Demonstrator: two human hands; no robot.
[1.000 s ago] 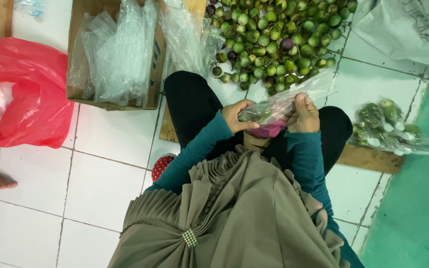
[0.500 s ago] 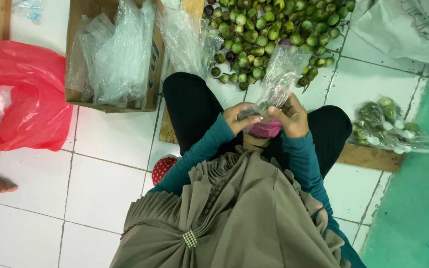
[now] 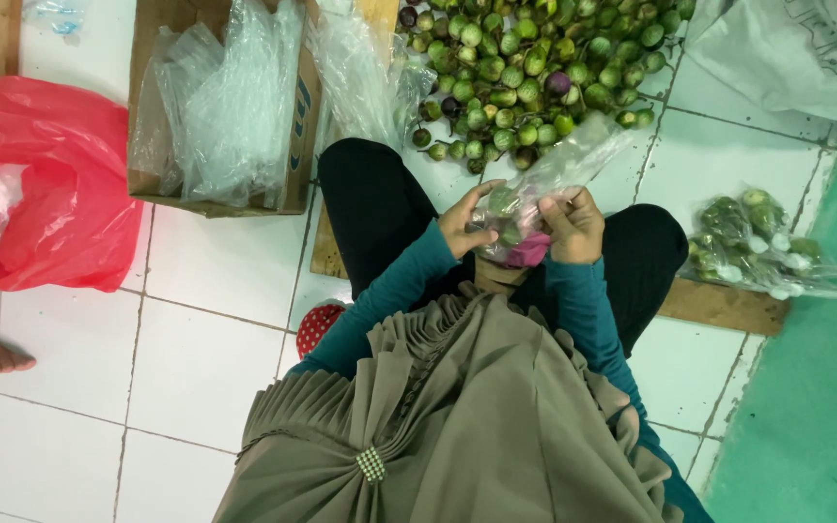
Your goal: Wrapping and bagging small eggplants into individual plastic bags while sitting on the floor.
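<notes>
White tiled floor (image 3: 196,291), green surface along one edge. The person sits on the floor. Both hands are raised above the lap, gripping 1 clear plastic bag (image 3: 554,179) holding several small round green fruits. Left hand (image 3: 470,225) is closed on the bag's side; right hand (image 3: 573,225) is clenched around the bag's other side, just beside the left. Beyond both hands lies a heap of green fruits (image 3: 525,73). Outboard of the right hand rest filled bags (image 3: 758,242). Well outboard of the left hand: a cardboard box (image 3: 297,145) of empty bags, then a red plastic bag (image 3: 41,184).
</notes>
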